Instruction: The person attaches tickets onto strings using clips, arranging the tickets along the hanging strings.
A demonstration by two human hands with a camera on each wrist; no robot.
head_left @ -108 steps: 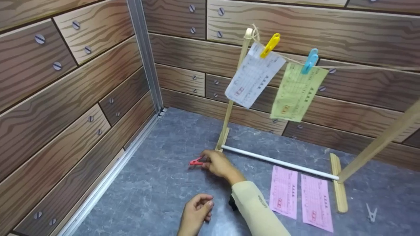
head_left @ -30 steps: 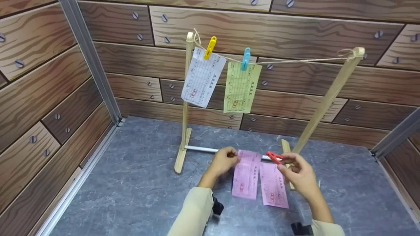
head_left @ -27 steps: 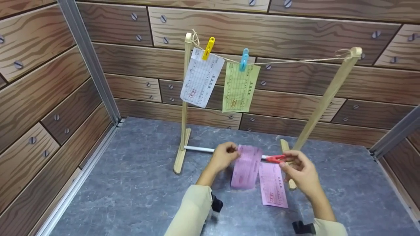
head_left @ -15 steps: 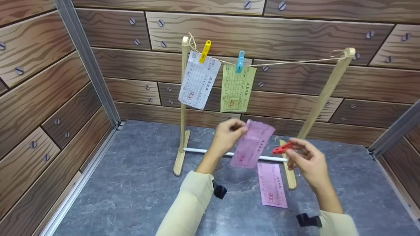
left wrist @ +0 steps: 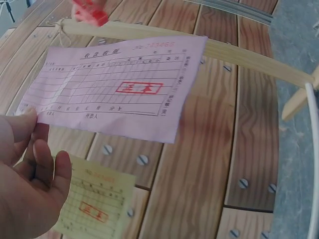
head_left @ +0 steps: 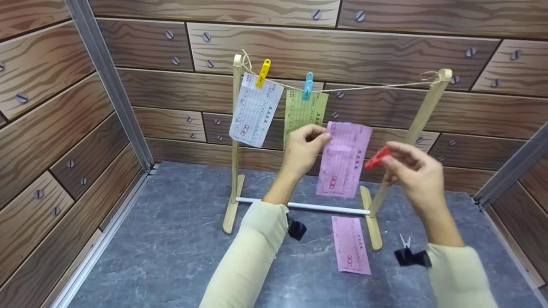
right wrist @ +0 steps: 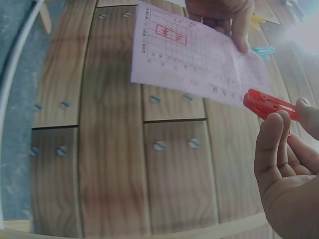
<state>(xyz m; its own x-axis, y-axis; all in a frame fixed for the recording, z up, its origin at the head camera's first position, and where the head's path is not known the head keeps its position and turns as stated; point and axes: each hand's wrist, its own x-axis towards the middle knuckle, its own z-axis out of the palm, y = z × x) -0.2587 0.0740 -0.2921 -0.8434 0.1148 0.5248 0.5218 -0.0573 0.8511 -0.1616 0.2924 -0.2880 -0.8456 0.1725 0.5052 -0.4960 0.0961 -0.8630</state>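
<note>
Pink slip [head_left: 343,162], right of the green slip [head_left: 303,109], is pinched by your left hand [head_left: 300,152]; red clothespin [head_left: 376,158], farther right of it, gripped by your right hand [head_left: 418,173].

plank-patterned walls [head_left: 342,53], metal corner posts [head_left: 114,85], grey marbled surface [head_left: 184,265]

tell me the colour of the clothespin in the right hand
Red; the clothespin shows best in the right wrist view.
</note>
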